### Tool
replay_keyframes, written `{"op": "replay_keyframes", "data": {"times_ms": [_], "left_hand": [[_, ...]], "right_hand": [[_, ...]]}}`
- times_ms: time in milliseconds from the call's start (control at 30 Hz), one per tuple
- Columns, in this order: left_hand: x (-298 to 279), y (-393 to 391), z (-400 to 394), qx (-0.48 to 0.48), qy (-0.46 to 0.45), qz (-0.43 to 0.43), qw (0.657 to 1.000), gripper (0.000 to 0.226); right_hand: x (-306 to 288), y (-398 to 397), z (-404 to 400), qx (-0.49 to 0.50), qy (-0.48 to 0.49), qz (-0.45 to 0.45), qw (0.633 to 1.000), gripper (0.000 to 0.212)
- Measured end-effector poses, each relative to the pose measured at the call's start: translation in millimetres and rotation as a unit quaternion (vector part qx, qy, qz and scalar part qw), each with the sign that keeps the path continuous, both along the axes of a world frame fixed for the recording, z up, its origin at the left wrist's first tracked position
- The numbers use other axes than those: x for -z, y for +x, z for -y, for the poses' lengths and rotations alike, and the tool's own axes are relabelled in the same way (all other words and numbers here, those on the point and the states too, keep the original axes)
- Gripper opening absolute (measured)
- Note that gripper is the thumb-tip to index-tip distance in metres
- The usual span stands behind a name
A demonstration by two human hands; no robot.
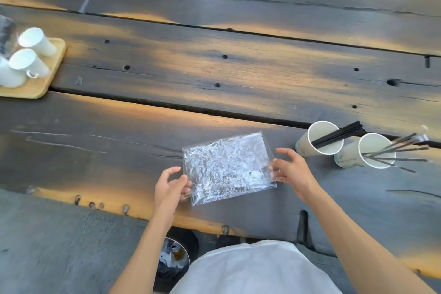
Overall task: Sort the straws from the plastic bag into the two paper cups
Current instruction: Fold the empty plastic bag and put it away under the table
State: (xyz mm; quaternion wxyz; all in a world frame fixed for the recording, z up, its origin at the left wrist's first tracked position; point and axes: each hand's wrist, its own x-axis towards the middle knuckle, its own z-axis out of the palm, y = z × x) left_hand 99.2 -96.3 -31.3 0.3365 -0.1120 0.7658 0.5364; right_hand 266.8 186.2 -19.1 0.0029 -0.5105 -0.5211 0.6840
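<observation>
White garment [253,270] at the lower centre of the frame, nearest the camera, with both bare forearms reaching up from it toward mid-frame; dark bin [175,258] with crumpled contents visible below the table edge, between the left forearm and the garment. Left hand [170,186], just left of centre, pinches the lower-left edge of the plastic bag [226,167] between thumb and curled fingers. Right hand [290,169], right of centre, has fingers spread and loosely curved, thumb and fingertips touching the bag's right edge; whether it grips firmly cannot be told. Bag clear, crinkled, flat, with no straws visible inside, held over the nearest plank of the dark weathered wooden table [214,67]. Two paper cups stand side by side at the right of the frame, just beyond the right hand: left paper cup [307,145] holds a bundle of plain black straws [343,135] leaning toward the upper right; right paper cup [346,155] holds thinner straws [401,148] that look wrapped or greyish, fanned out to the right. Wooden tray [47,79] at the left edge of the frame carries white cups [35,42] standing upside down, well apart from the bag
</observation>
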Motion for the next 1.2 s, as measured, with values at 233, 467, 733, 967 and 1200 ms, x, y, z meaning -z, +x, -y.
{"op": "replay_keyframes", "data": {"times_ms": [233, 467, 733, 967, 1200], "left_hand": [[15.2, 19.3, 14.2, 0.051, -0.063, -0.005, 0.997, 0.030], [24.5, 28.5, 17.1, 0.070, -0.085, 0.000, 0.994, 0.029], [18.2, 53.0, -16.5, 0.198, -0.142, -0.108, 0.964, 0.021], [28.3, 64.1, -64.6, 0.145, -0.038, 0.105, 0.983, 0.018], [32.3, 35.8, -12.2, -0.009, -0.005, 0.190, 0.982, 0.013]], "right_hand": [[12.2, 16.4, 12.8, 0.027, 0.012, 0.047, 0.998, 0.031], [19.5, 23.7, 11.8, 0.021, 0.017, 0.068, 0.997, 0.022], [17.7, 1.7, 39.9, -0.049, 0.085, 0.101, 0.990, 0.014], [29.5, -37.5, 98.0, -0.178, -0.040, 0.074, 0.980, 0.015], [36.1, -7.3, 29.8, -0.062, 0.021, 0.143, 0.988, 0.017]]}}
